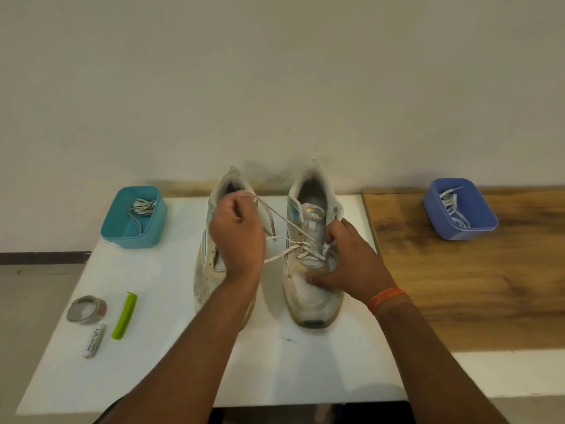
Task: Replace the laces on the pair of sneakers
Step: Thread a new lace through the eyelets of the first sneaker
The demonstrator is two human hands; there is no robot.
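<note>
While the white lace (286, 231) runs taut from the right sneaker (313, 258) on the white table (171, 356), your left hand (237, 231) pinches its end above the left sneaker (211, 270); your right hand (345, 264) grips that shoe, fingertips at the eyelets.

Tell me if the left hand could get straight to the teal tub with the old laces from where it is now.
Probably yes. The left hand pinches a lace above the left sneaker, and only bare white table lies between it and the teal tub. It would have to release the lace first.
</note>
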